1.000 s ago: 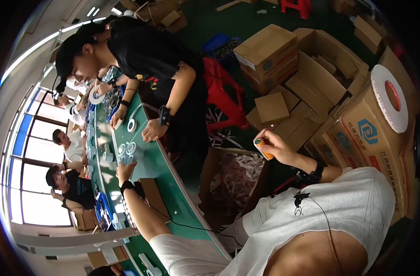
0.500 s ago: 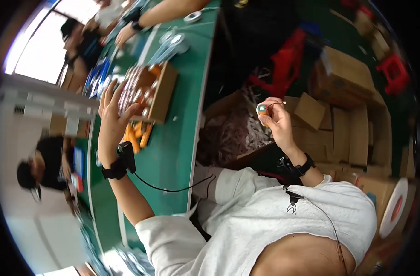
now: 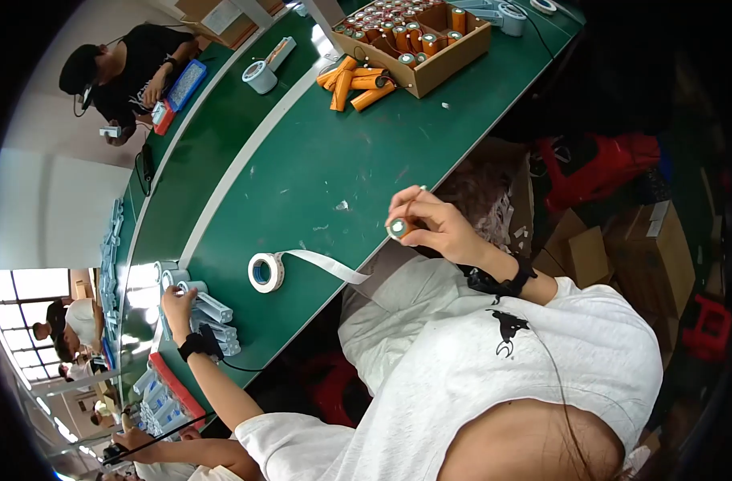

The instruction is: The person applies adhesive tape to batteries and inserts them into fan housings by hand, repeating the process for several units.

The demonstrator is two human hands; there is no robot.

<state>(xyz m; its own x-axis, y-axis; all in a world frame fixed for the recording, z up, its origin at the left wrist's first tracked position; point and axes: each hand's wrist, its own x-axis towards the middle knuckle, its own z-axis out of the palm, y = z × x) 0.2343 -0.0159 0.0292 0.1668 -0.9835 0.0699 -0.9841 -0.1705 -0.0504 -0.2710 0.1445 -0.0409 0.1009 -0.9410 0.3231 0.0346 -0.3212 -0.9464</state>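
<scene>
My right hand (image 3: 430, 220) is closed around an orange battery cell (image 3: 399, 229), its pale round end facing out, above the table's near edge. My left hand (image 3: 178, 309) is at the table's left part, fingers curled on a light-blue plastic casing (image 3: 164, 321) among several similar ones. Those casings (image 3: 215, 309) have round heads and long handles and lie in a cluster beside the hand. Between my hands a roll of white tape (image 3: 265, 273) rests on the green table, its loose strip (image 3: 326, 264) trailing to the table's edge.
A cardboard box of orange cells (image 3: 454, 60) stands at the far side, with loose orange cells (image 3: 354, 82) beside it. A red bin of casings (image 3: 177, 381) is at the lower left, near another person's arm. A co-worker (image 3: 133, 72) sits across. Cartons (image 3: 654, 240) stand at right.
My view has swung left along the table. My left hand has moved from beside the box of cells to the light-blue casings. The orange cell stays in my right hand.
</scene>
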